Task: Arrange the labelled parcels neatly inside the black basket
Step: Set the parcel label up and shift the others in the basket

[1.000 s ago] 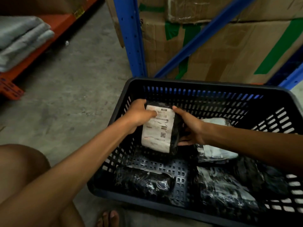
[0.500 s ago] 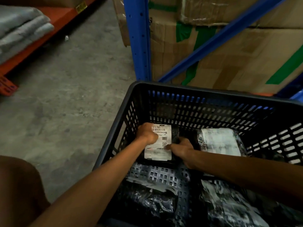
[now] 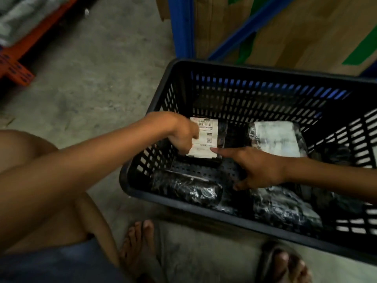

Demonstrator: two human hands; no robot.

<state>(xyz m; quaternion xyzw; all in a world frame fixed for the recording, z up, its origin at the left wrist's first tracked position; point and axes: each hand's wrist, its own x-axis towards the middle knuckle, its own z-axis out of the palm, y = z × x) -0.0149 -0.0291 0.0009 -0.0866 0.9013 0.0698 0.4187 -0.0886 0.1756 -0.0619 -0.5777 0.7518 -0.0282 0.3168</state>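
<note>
Head view: my left hand pinches the labelled parcel in the black basket's far-left corner; right hand's 5 fingers spread. Releasing carelessly could tip it.

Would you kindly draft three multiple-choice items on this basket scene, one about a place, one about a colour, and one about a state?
1. Where in the black basket does the parcel with the barcode label lie?
A. far left corner
B. near right corner
C. outside on the floor

2. What colour is the rack upright behind the basket?
A. yellow
B. blue
C. white

3. How does the right hand stand?
A. clenched round a parcel
B. open, forefinger tip at the label's near edge
C. resting on the basket's rim

Answers:
1. A, since it sits against the far and left walls, with the left hand on it.
2. B, the post and its slanted brace are blue.
3. B, the fingers are spread and close on nothing.
</note>
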